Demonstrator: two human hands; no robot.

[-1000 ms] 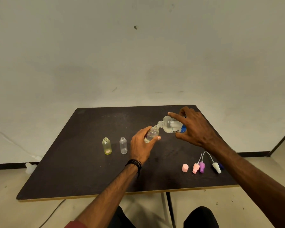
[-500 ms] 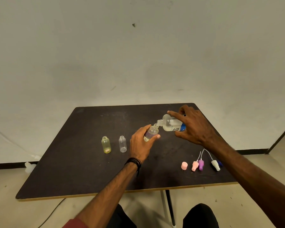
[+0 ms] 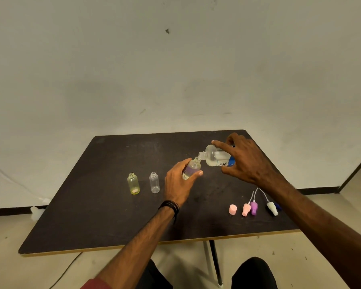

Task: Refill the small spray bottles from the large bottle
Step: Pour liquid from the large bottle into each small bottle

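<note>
A black corded wristband (image 3: 169,206), a red sleeve (image 3: 96,284), dark trousers (image 3: 253,272).

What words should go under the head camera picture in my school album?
Left hand holds a small bottle while right hand tips the large bottle into it.

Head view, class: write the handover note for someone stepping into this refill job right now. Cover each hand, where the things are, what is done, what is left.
Left hand grips a small bottle, tilted, above the table.
Right hand holds the large bottle tipped over, its neck at the small bottle's mouth: pouring under way.
Yellow bottle and clear bottle stand upright and open to the left; the clear one looks empty.
Spray tops lie near the right front edge: pink cap, pink sprayer, purple sprayer, white sprayer.
Left: finish this fill, fill the standing two, refit the tops.
</note>
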